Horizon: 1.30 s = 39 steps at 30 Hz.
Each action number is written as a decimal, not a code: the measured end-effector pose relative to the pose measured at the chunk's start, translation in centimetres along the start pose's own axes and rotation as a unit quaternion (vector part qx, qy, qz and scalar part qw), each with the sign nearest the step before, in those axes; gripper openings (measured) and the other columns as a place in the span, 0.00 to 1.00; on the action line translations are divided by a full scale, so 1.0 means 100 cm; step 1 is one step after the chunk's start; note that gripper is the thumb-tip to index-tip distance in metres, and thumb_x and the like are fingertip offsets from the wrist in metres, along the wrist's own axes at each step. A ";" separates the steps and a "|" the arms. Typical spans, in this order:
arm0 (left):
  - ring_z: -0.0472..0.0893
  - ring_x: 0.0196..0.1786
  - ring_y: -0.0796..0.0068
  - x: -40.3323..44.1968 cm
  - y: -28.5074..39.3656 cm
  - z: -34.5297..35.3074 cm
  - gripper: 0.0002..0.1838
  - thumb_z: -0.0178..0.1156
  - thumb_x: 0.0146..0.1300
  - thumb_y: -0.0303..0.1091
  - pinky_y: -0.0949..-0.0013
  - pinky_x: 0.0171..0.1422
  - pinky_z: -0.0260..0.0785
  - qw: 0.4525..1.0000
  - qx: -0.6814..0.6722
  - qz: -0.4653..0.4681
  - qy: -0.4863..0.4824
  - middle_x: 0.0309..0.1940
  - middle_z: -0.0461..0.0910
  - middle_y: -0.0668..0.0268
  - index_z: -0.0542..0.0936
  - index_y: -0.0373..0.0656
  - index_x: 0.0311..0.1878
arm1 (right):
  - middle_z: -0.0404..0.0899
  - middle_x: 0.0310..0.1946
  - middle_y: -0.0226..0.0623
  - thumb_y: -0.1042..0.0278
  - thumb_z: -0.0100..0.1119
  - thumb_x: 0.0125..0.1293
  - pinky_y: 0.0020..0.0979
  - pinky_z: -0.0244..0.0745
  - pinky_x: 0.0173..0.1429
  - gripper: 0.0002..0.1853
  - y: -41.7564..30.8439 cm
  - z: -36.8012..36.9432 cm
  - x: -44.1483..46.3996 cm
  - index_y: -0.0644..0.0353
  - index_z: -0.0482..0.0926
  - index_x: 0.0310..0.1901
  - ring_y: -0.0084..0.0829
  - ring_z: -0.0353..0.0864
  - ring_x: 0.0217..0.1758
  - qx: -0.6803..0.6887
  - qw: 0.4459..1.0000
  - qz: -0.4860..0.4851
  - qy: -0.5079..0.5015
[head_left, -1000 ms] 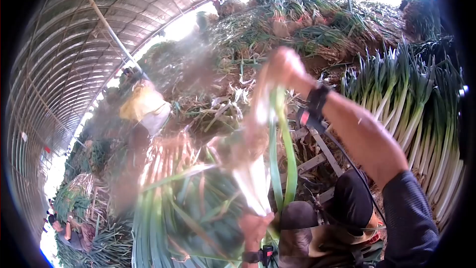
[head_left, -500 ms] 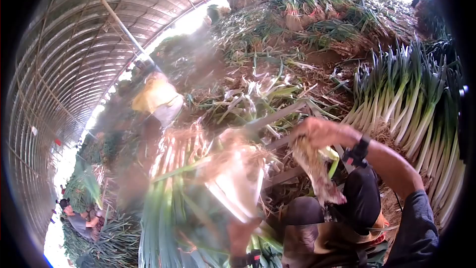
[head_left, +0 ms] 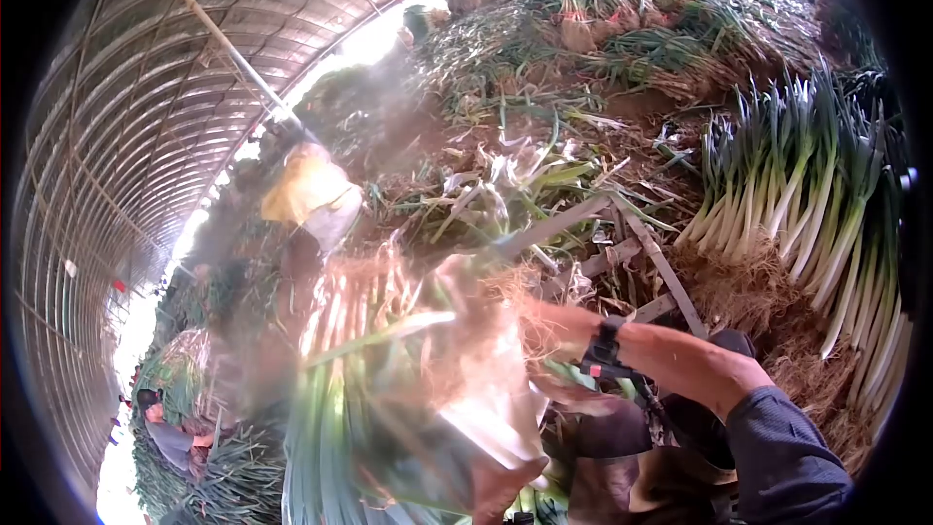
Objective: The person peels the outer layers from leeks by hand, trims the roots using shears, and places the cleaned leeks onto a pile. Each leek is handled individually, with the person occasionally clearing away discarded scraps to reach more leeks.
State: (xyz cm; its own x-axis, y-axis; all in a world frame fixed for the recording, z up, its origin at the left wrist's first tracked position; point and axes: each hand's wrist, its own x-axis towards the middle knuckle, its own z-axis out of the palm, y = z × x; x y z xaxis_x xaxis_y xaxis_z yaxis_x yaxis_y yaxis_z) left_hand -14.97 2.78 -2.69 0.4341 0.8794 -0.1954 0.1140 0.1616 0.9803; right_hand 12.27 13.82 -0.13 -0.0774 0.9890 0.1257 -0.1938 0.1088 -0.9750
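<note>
My right hand (head_left: 556, 328) reaches in from the right, at the root end of a pale leek stalk (head_left: 496, 418); its fingers are smeared and hidden by roots and haze. Low in the view, my left hand (head_left: 505, 486) is wrapped round the lower part of that stalk. Left of my hands lies a bundle of leeks (head_left: 326, 408), roots up and green leaves toward the bottom edge. A loose strip of leaf crosses the bundle. Dark bands circle my wrists.
A metal frame (head_left: 666, 272) stands beyond my knees. Trimmed leeks (head_left: 777, 175) stand in a row at the right. A yellow and white bag (head_left: 316, 196) is at the left centre. Another person (head_left: 175, 437) sits among leeks at the lower left. Peeled leaves (head_left: 505, 175) litter the ground.
My right hand has come down from high up, then moved left to the stalk's roots. The peeled leaves it held over my knees are out of its grasp. My left hand has shifted slightly right.
</note>
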 end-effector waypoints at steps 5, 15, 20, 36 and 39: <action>0.82 0.51 0.70 0.005 0.017 0.003 0.32 0.76 0.47 0.22 0.65 0.55 0.77 0.997 0.066 -0.028 -0.004 0.50 0.83 0.62 0.79 0.36 0.59 | 0.79 0.52 0.43 0.64 0.49 0.77 0.33 0.81 0.54 0.17 -0.098 -0.007 0.021 0.61 0.76 0.61 0.38 0.80 0.54 -0.152 0.969 0.138 0.137; 0.82 0.48 0.69 0.001 0.031 0.011 0.30 0.76 0.49 0.26 0.65 0.54 0.76 0.999 0.025 -0.005 -0.037 0.45 0.83 0.61 0.78 0.36 0.57 | 0.84 0.34 0.40 0.75 0.56 0.69 0.33 0.83 0.36 0.10 -0.074 -0.059 0.073 0.59 0.85 0.47 0.32 0.84 0.34 -0.524 0.835 -0.034 0.165; 0.82 0.53 0.66 -0.002 0.042 0.018 0.29 0.73 0.55 0.23 0.64 0.60 0.76 0.992 0.098 -0.049 -0.058 0.50 0.83 0.59 0.77 0.37 0.61 | 0.83 0.29 0.42 0.67 0.65 0.56 0.34 0.81 0.35 0.08 -0.100 -0.105 0.087 0.59 0.86 0.37 0.35 0.83 0.31 -0.618 0.736 -0.109 0.256; 0.81 0.51 0.68 -0.031 -0.003 -0.054 0.44 0.79 0.37 0.19 0.63 0.57 0.76 0.992 0.007 0.000 0.126 0.50 0.81 0.63 0.74 0.37 0.65 | 0.83 0.53 0.44 0.70 0.59 0.70 0.35 0.82 0.58 0.17 -0.032 -0.102 -0.048 0.62 0.78 0.59 0.33 0.81 0.57 -0.298 0.944 0.050 -0.135; 0.79 0.52 0.68 -0.039 0.014 -0.046 0.46 0.80 0.37 0.22 0.63 0.58 0.75 0.991 0.016 0.007 0.132 0.52 0.80 0.63 0.73 0.37 0.67 | 0.83 0.54 0.45 0.75 0.62 0.66 0.37 0.84 0.59 0.26 0.033 -0.053 -0.058 0.58 0.73 0.66 0.37 0.83 0.58 -0.224 0.941 -0.117 -0.223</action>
State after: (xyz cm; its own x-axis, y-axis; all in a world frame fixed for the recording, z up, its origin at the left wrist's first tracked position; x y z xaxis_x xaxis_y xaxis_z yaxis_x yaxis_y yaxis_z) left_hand -20.62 1.65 -0.36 0.1872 0.9686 -0.1634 0.1398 0.1384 0.9805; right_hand 17.29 9.00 -5.04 -0.5069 0.8029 0.3136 0.1681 0.4489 -0.8777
